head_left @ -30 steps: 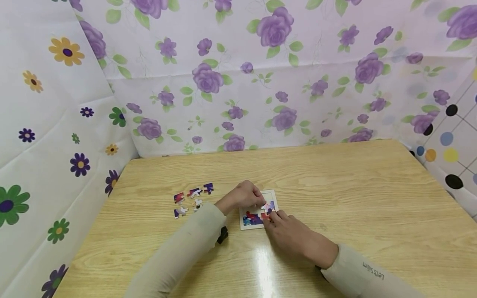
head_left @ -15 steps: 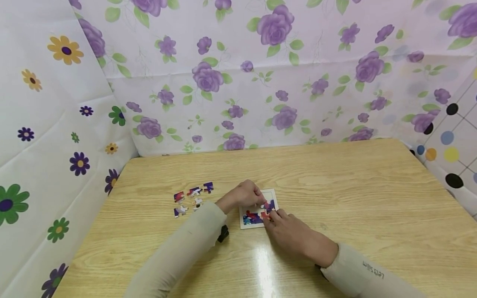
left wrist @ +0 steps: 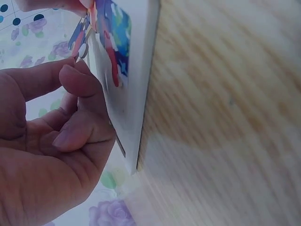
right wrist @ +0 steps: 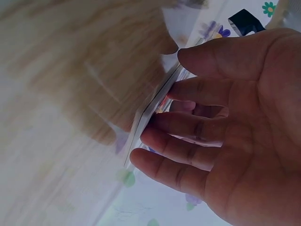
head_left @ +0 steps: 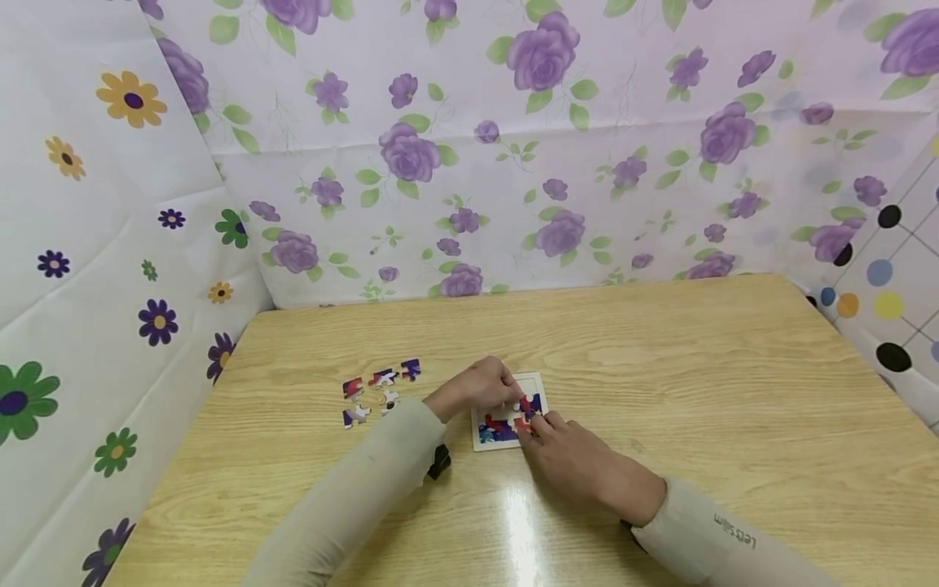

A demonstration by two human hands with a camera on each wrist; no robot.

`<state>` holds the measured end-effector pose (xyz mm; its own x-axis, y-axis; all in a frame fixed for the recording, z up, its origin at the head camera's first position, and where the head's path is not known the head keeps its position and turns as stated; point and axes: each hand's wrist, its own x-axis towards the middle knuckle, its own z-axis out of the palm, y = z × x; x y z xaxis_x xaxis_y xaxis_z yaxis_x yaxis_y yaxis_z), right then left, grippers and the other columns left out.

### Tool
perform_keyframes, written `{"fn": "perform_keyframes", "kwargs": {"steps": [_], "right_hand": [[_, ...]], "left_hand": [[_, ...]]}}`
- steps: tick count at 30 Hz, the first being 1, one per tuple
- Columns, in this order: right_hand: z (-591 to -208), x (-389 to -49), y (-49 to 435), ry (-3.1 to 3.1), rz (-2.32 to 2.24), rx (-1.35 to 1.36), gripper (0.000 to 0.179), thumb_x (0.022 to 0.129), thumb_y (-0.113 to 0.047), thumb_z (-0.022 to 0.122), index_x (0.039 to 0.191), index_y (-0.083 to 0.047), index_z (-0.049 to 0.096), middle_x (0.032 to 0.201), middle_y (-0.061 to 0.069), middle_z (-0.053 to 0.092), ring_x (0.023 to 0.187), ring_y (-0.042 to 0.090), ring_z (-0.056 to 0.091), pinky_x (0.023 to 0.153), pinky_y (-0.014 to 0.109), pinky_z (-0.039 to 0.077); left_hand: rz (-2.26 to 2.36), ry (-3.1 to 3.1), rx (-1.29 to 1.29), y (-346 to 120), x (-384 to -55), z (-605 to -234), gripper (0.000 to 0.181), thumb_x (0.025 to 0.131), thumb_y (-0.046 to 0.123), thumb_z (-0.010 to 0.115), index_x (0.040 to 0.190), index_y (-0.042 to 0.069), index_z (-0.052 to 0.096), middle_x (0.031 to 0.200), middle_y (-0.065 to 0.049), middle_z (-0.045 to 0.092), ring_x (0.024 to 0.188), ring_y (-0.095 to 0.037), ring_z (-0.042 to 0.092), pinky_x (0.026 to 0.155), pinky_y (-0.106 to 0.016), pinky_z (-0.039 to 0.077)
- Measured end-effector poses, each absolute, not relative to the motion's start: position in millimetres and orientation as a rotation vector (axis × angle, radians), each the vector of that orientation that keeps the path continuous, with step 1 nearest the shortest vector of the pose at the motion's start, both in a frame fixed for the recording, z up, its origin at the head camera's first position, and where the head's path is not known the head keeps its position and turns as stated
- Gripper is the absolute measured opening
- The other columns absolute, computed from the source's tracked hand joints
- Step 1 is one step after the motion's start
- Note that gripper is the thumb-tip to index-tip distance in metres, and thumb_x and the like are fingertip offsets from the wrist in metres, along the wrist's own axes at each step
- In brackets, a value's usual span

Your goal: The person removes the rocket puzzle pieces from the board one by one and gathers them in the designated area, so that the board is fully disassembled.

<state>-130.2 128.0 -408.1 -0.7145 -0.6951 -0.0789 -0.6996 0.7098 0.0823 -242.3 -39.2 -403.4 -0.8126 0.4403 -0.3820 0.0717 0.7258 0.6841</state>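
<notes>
A small puzzle tray (head_left: 477, 445) with a pale rim lies on the table in front of me. Joined red, purple and blue pieces fill its near part. Over its right side, my left hand (head_left: 480, 385) pinches a red-and-purple puzzle piece (left wrist: 78, 39) between thumb and forefinger. In the left wrist view that piece stands tilted off the tray. My right hand (head_left: 572, 458) rests along the tray's near right edge, its fingertips touching rim and pieces. The right wrist view shows the fingers (right wrist: 164, 172) extended, with the thumb at the rim.
Several loose puzzle pieces (head_left: 356, 417) lie left of the tray, beyond my left forearm. A black band (head_left: 438, 461) shows below the left wrist. Flowered cloth (head_left: 469, 204) hangs behind the wooden table (head_left: 697, 367) and along its left side.
The puzzle piece at my left fingertips has changed its tilt: the pale shine on it has gone and it now looks darker red and purple. Both hands have hardly moved.
</notes>
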Motion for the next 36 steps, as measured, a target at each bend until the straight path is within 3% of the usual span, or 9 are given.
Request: {"fn": "perform_keyframes", "kwargs": {"steps": [5, 14, 24, 29, 36], "right_hand": [[-408.4, -130.0, 127.6, 2.87, 0.176, -1.171, 0.042, 0.099, -0.009, 0.058, 0.14, 0.001, 0.054, 0.122, 0.017, 0.055, 0.107, 0.029, 0.053, 0.079, 0.038, 0.052], [-409.8, -131.5, 130.0, 2.874, 0.171, -1.185, 0.041, 0.099, -0.007, 0.058, 0.139, 0.001, 0.056, 0.125, 0.017, 0.056, 0.111, 0.03, 0.053, 0.082, 0.039, 0.052], [-409.9, -131.2, 130.7, 2.856, 0.176, -1.155, 0.039, 0.1, -0.01, 0.057, 0.138, -0.001, 0.057, 0.127, 0.016, 0.055, 0.113, 0.03, 0.053, 0.087, 0.04, 0.052], [-408.4, -131.5, 131.2, 2.861, 0.176, -1.164, 0.037, 0.101, -0.01, 0.056, 0.137, -0.001, 0.059, 0.126, 0.016, 0.056, 0.111, 0.029, 0.053, 0.085, 0.039, 0.052], [-408.9, -131.3, 130.8, 2.859, 0.155, -1.171, 0.038, 0.101, -0.01, 0.056, 0.137, 0.0, 0.058, 0.128, 0.018, 0.056, 0.113, 0.03, 0.053, 0.09, 0.04, 0.051]], "left_hand": [[0.92, 2.375, 0.411, -40.5, -243.0, -402.5, 0.017, 0.099, 0.013, 0.063, 0.093, 0.005, 0.076, 0.088, -0.002, 0.07, 0.068, -0.012, 0.052, 0.061, -0.023, 0.042], [0.921, 2.355, 0.401, -40.9, -245.5, -402.1, 0.02, 0.1, 0.016, 0.063, 0.09, 0.003, 0.076, 0.076, -0.004, 0.063, 0.061, -0.012, 0.048, 0.059, -0.023, 0.039], [0.953, 2.365, 0.417, -50.2, -249.3, -397.7, 0.018, 0.1, 0.015, 0.062, 0.094, 0.007, 0.077, 0.091, -0.003, 0.068, 0.068, -0.014, 0.048, 0.061, -0.026, 0.039], [0.951, 2.372, 0.42, -56.7, -250.4, -396.9, 0.019, 0.099, 0.017, 0.063, 0.093, 0.006, 0.077, 0.085, -0.007, 0.066, 0.065, -0.014, 0.046, 0.058, -0.026, 0.036], [0.986, 2.363, 0.381, -67.8, -248.0, -396.8, 0.018, 0.1, 0.017, 0.063, 0.092, 0.005, 0.075, 0.088, -0.004, 0.067, 0.069, -0.014, 0.049, 0.062, -0.026, 0.04]]}}
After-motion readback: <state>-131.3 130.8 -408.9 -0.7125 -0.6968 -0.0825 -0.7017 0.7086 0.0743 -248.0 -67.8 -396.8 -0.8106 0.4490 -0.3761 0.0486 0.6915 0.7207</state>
